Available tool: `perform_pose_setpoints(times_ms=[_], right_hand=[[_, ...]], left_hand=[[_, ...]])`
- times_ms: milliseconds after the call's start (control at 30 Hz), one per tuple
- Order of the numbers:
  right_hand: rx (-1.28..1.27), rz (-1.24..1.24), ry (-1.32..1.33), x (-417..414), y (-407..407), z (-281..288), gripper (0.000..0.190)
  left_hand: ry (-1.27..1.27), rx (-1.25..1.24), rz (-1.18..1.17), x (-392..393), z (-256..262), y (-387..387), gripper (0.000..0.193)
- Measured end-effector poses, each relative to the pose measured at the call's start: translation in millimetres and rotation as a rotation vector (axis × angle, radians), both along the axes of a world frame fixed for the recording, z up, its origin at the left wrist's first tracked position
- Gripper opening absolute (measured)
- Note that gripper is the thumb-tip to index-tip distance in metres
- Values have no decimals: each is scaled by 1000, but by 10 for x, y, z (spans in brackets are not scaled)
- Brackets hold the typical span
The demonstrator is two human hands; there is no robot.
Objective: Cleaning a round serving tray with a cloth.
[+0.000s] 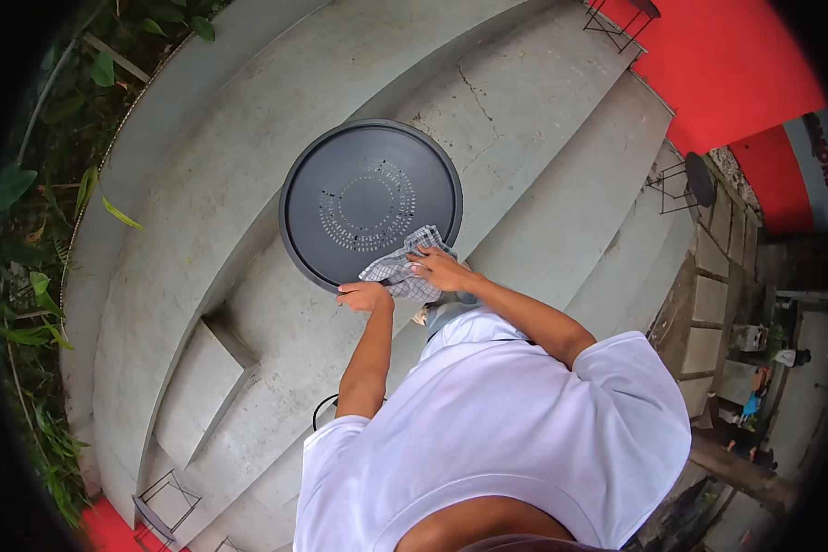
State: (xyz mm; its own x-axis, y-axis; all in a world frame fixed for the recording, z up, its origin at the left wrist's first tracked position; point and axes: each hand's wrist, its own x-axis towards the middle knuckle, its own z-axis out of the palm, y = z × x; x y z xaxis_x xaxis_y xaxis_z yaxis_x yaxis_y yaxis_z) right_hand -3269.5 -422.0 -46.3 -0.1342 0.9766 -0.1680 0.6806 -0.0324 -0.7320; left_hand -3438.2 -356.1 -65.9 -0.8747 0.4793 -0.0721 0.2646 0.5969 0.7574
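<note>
A round dark grey tabletop [317, 200] with a raised rim and rings of small light marks stands before me. My left hand [366, 296] grips its near rim, at the lower left of the cloth. A grey-and-white checked cloth [403, 265] lies bunched over the near right part of the top and hangs past the rim. My right hand [441, 268] presses on the cloth with its fingers spread; whether it also pinches the fabric is hard to tell. What holds the top up is hidden beneath it.
Curved concrete steps [524, 207] surround me, with a raised concrete block [200, 386] at the lower left. Small dark metal-legged tables or stools [698, 181] stand at the right, top right and lower left. Plants [41, 310] line the left edge; a red wall [724, 62] rises at the upper right.
</note>
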Motion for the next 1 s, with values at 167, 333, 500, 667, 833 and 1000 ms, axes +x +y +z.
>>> perform_pose_setpoints(times_ms=[167, 333, 500, 667, 833, 1000], right_hand=[[-231, -247, 470, -39, -132, 403, 48], [-150, -398, 706, 83, -361, 672, 43], [-29, -495, 720, 386, -524, 818, 45], [-13, -583, 714, 934, -998, 1177, 47], [58, -766, 708, 1585, -1574, 974, 49], [12, -836, 689, 2508, -2325, 891, 52]], left_hand=[[-2, 10, -12, -153, 4, -55, 49], [-128, 2, -219, -227, 46, -375, 55], [-628, -58, -259, -242, 57, -558, 71], [-970, -370, -721, 399, 319, -1191, 72], [-1137, -567, -1113, 1436, 611, -1538, 60], [-1028, -345, -1378, 2614, 1013, -1942, 26]])
